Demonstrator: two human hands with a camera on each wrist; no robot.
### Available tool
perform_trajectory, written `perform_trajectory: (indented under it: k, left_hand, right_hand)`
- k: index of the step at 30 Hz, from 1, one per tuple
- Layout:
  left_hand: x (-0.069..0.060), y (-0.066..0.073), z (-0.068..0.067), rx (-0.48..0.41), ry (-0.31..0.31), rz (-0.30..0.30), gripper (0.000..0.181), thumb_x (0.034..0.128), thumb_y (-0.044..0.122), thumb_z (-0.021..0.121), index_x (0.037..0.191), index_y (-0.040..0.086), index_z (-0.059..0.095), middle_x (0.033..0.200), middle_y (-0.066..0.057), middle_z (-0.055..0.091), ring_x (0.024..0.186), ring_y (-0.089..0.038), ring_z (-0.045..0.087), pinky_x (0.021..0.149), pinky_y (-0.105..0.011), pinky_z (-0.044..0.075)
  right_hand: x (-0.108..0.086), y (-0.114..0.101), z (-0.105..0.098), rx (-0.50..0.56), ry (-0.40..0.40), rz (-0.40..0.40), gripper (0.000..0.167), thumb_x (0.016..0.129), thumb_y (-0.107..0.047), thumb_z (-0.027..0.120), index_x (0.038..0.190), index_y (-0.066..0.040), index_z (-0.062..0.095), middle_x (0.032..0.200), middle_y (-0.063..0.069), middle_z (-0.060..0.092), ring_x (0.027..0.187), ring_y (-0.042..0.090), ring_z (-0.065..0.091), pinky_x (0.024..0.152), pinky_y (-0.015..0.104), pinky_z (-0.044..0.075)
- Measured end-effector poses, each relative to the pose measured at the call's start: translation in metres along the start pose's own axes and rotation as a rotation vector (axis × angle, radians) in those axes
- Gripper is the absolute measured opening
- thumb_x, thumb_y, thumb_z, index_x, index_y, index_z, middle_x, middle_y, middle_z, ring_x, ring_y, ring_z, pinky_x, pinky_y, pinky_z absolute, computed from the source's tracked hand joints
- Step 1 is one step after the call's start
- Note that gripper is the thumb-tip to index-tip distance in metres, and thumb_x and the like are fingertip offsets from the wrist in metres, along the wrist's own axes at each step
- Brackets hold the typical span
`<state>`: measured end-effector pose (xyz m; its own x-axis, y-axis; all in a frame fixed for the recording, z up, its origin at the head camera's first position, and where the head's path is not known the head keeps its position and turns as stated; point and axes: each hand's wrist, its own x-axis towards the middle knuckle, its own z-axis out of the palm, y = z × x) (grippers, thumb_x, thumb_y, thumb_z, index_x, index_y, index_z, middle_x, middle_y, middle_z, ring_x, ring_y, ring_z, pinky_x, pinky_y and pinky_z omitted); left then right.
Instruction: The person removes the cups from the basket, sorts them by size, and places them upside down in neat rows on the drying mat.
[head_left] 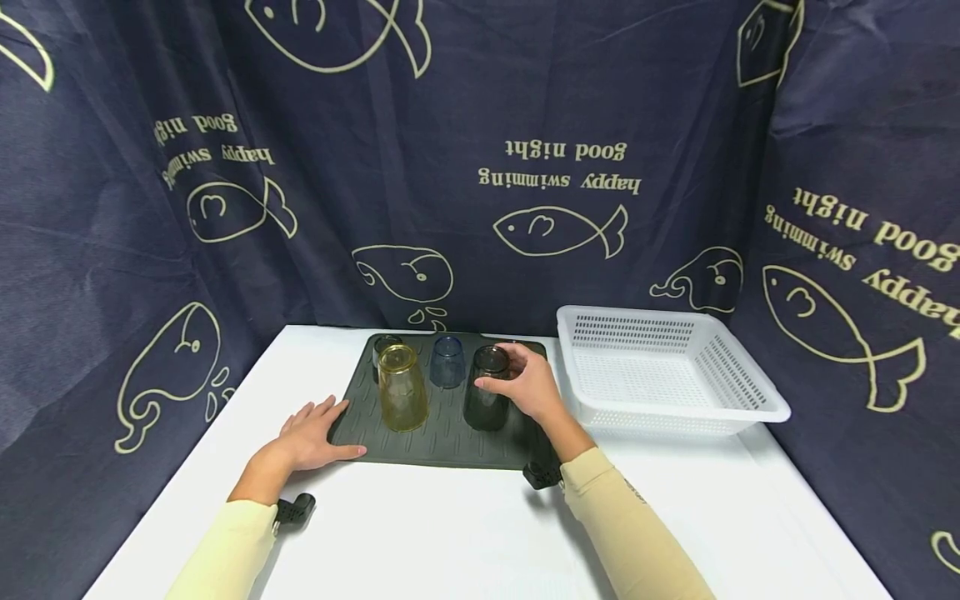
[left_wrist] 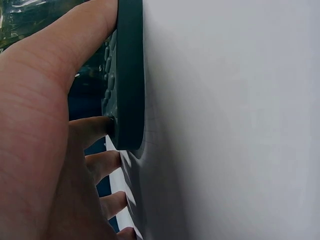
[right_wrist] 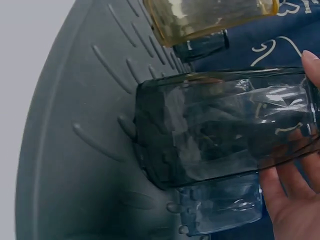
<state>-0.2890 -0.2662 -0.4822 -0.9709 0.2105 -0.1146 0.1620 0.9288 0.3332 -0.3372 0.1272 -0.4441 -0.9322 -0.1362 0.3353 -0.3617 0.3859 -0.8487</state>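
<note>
My right hand [head_left: 532, 385] grips a tall dark grey glass [head_left: 486, 402] near its top, thumb on one side and fingers on the other. The lower end of this glass rests on a dark ribbed drying mat [right_wrist: 70, 150]. Across the mat's front left corner lies my left hand [head_left: 307, 437], fingers spread; the thumb [left_wrist: 85, 37] touches the mat and other fingertips reach the white table. Nearby on the mat stand a tall yellow glass [head_left: 403, 396], a short blue glass [head_left: 447, 364] and a small dark glass [head_left: 377, 367], partly hidden behind the yellow one.
A white perforated plastic basket [head_left: 588, 412] sits right of the mat on the white table [head_left: 420, 533]. Dark blue curtains [head_left: 450, 167] with fish drawings rise behind and at both sides. A short bluish glass [right_wrist: 222, 207] shows beyond the gripped one in the right wrist view.
</note>
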Motion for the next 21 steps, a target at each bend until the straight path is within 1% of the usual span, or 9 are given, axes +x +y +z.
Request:
perform_trajectory:
  k: [4,7,10,14,17,21]
  left_hand:
    - [0.001,-0.001,0.000,-0.009,-0.002,-0.003,0.110,0.0808,0.069,0.073,0.159,0.002,0.033,0.164,-0.031,0.025,0.148,-0.063,0.017,0.118,-0.078,0.015]
    - [0.001,-0.001,0.001,-0.010,0.001,0.000,0.110,0.0805,0.068,0.074,0.158,0.002,0.033,0.164,-0.032,0.025,0.148,-0.063,0.017,0.117,-0.078,0.015]
    - [0.001,-0.001,0.000,-0.005,0.008,-0.001,0.110,0.0804,0.068,0.075,0.158,0.002,0.033,0.163,-0.032,0.026,0.148,-0.064,0.018,0.118,-0.077,0.016]
    - [0.000,0.000,-0.001,-0.005,0.009,-0.003,0.110,0.0802,0.068,0.075,0.158,0.002,0.033,0.163,-0.032,0.026,0.148,-0.063,0.018,0.118,-0.077,0.016]
    - [0.000,0.002,-0.001,-0.010,0.007,-0.004,0.110,0.0799,0.067,0.075,0.158,0.001,0.034,0.163,-0.032,0.026,0.148,-0.063,0.018,0.118,-0.078,0.016]
    - [0.000,0.002,0.000,-0.010,0.003,-0.007,0.110,0.0801,0.067,0.076,0.158,0.001,0.034,0.163,-0.032,0.026,0.148,-0.063,0.018,0.118,-0.078,0.016]
  right_hand:
    - [-0.001,0.003,0.005,0.043,0.026,0.000,0.066,0.076,-0.024,0.093,0.135,-0.016,0.066,0.118,0.006,0.072,0.095,0.015,0.070,0.082,0.024,0.057]
    - [-0.003,0.005,0.010,0.063,0.055,0.006,0.065,0.076,-0.026,0.093,0.134,-0.017,0.066,0.115,0.006,0.074,0.095,0.016,0.071,0.083,0.026,0.059]
    - [-0.005,0.007,0.014,0.071,0.086,0.010,0.065,0.076,-0.030,0.093,0.134,-0.018,0.066,0.115,0.005,0.074,0.100,0.018,0.073,0.088,0.032,0.061]
    - [-0.007,0.009,0.019,0.075,0.122,0.012,0.066,0.076,-0.032,0.093,0.135,-0.020,0.066,0.117,0.005,0.074,0.105,0.022,0.072,0.093,0.039,0.059]
    - [-0.008,0.012,0.021,0.071,0.147,0.008,0.065,0.077,-0.034,0.092,0.135,-0.021,0.066,0.117,0.004,0.074,0.103,0.022,0.071,0.092,0.041,0.059]
    - [-0.010,0.014,0.024,0.050,0.174,-0.009,0.065,0.077,-0.034,0.092,0.135,-0.022,0.066,0.115,0.004,0.075,0.100,0.022,0.070,0.089,0.039,0.058]
